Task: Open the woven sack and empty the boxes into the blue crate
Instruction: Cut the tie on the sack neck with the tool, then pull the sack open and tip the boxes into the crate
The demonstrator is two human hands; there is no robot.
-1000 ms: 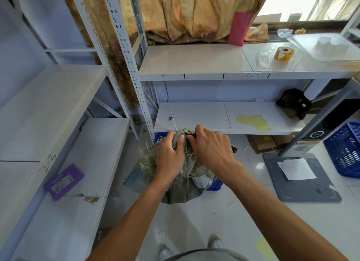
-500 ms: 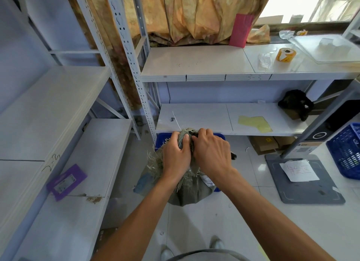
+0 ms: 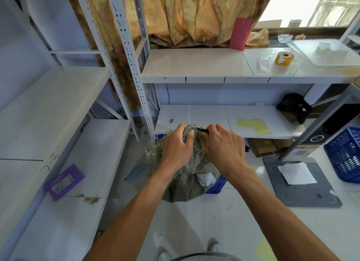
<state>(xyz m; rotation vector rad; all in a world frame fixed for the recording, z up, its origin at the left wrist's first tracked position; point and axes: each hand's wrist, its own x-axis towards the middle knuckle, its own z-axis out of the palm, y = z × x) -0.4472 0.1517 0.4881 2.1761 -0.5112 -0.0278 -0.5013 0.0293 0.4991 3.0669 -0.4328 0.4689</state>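
The shelf edge (image 3: 253,80) says "3-3". Left hand (image 3: 178,144) squeezes the woven sack (image 3: 183,184) top tight; right hand (image 3: 224,145) is closed around a small black tool (image 3: 202,129).

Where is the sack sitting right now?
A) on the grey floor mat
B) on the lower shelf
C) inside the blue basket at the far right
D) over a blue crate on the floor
D: the sack sits on the floor in front of the shelves, with a blue crate showing from under its right side, while both hands grip its gathered top.
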